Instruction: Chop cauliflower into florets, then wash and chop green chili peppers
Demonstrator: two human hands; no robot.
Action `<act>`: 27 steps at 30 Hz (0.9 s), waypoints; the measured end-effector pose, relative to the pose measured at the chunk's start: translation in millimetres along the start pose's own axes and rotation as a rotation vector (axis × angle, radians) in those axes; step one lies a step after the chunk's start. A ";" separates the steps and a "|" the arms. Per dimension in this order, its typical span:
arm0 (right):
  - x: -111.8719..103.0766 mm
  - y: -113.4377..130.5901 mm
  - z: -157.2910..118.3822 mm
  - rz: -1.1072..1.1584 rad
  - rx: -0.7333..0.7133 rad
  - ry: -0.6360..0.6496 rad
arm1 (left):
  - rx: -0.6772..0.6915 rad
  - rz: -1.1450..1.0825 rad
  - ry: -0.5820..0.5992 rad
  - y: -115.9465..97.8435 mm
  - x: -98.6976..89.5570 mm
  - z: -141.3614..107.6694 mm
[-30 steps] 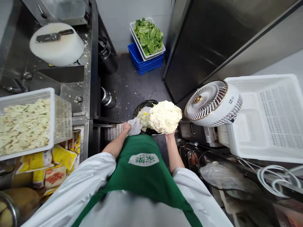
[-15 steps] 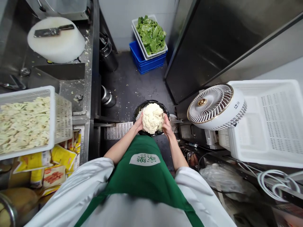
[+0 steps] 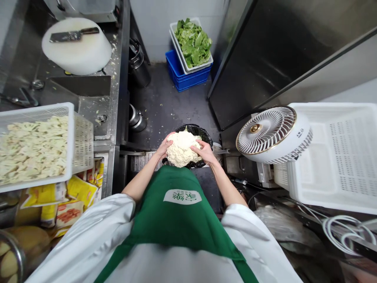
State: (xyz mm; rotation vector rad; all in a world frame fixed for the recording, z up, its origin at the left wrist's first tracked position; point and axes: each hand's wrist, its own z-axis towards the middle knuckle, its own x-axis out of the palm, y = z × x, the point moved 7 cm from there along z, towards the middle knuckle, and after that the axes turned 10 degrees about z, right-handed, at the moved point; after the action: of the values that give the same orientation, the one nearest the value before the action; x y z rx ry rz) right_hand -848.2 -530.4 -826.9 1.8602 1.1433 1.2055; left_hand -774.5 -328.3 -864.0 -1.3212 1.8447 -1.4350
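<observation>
- Cauliflower (image 3: 182, 151) is partly over the black-lined bin (image 3: 204, 133), maybe so crumbs fall inside.
- I grip its sides with left hand (image 3: 163, 147) and right hand (image 3: 206, 152), likely because it's big.

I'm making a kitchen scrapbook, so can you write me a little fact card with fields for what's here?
Left hand: holds one side of a white, bumpy cauliflower head
Right hand: holds its other side
Under the cauliflower: round bin with black plastic lining
Clothes: green cloth apron
Cutting spot: dark-handled metal cleaver on a thick, round white block
Far wall: green leaves in a white basket, above blue plastic crates
Right side: round white fan with a gold centre
</observation>
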 end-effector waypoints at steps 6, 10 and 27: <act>0.8 -12.5 5.5 -0.072 0.009 -0.090 | -0.021 0.020 0.010 1.6 -3.7 -4.7; -7.8 -27.2 9.8 -0.020 0.060 -0.126 | -0.058 0.043 0.029 1.1 -4.7 1.9; -13.2 -3.3 6.8 -0.554 -0.170 -0.388 | 0.284 0.861 -0.127 -29.4 47.6 16.1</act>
State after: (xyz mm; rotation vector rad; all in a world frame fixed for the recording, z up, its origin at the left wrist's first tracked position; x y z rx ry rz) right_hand -845.7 -541.3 -837.2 1.4281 1.1800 0.5792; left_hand -770.5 -377.7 -833.5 -0.3657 1.7078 -1.0408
